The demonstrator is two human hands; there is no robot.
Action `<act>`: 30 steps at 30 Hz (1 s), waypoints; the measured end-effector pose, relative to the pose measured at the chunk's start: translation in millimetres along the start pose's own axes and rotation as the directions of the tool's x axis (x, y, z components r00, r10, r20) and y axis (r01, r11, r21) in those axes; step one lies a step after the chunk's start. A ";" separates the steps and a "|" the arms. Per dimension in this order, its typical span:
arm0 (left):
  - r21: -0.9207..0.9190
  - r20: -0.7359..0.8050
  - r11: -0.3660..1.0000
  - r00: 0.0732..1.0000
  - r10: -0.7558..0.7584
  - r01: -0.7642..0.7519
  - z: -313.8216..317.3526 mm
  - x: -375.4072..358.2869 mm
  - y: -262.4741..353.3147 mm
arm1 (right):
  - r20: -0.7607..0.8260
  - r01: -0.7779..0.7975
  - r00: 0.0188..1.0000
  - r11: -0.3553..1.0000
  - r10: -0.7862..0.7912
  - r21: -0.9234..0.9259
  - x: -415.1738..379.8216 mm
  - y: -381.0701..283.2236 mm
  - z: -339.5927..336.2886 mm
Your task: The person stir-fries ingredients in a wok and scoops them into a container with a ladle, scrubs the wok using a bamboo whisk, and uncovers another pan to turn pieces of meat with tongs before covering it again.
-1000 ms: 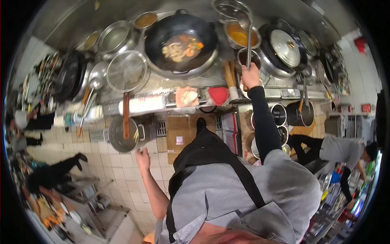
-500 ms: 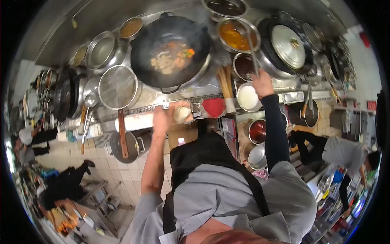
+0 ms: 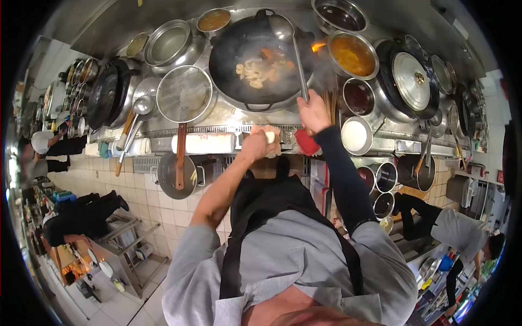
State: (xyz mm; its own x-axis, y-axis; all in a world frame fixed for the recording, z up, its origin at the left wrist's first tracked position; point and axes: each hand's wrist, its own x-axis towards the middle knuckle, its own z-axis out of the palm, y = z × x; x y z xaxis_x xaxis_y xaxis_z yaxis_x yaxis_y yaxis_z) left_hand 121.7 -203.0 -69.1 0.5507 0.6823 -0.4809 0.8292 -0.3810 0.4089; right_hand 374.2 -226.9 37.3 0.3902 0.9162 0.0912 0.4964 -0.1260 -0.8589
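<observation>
My right hand (image 3: 314, 113) is closed around the handle of a long metal ladle (image 3: 299, 60). The ladle's bowl hangs over the far right rim of a black wok (image 3: 228, 68). Inside the wok, pale slices and orange pieces of food (image 3: 255, 72) lie in the bottom, with steam above them. My left hand (image 3: 255, 146) is closed on a pinkish folded cloth (image 3: 273, 142) at the stove's front edge, short of the wok's near handle. Beside my right wrist are a red cloth (image 3: 306, 142) and a bundle of thin sticks (image 3: 330, 103).
A flame (image 3: 318, 47) shows at the wok's right. Bowls of orange liquid (image 3: 353, 54), dark sauce (image 3: 358, 96) and white contents (image 3: 356, 136) stand rightward. A mesh strainer (image 3: 185, 95) and a rolled white towel (image 3: 204, 143) are left. Other people (image 3: 462, 209) work at both sides.
My right hand has brought the ladle from the bowls on the right to over the wok. My left hand has shifted right and closed on the pinkish cloth. A flame has appeared beside the wok.
</observation>
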 end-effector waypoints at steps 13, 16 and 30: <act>-0.854 0.126 -0.489 0.982 0.137 0.178 -32.7 -96.0 -99.8 | 0.148 -0.032 0.985 0.933 0.090 -0.358 -119.2 -63.3 24.9; -0.901 0.139 -0.407 0.989 0.052 0.148 -41.0 -87.6 -96.2 | 0.156 -0.014 0.983 0.881 0.100 -0.473 -91.0 -23.3 66.6; -0.887 0.212 -0.443 0.967 -0.140 0.130 -80.4 -1.6 -28.6 | 0.112 -0.017 0.990 0.879 0.080 -0.476 -34.0 10.3 57.3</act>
State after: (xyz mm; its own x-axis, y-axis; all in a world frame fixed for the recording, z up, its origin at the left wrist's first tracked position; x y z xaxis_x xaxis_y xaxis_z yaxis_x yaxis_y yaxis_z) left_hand 89.4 -143.1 -17.7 0.4369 0.5810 -0.6868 -0.3807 0.8111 0.4440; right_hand 321.6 -237.6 -3.6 0.3394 0.9400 -0.0348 0.7987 -0.3075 -0.5172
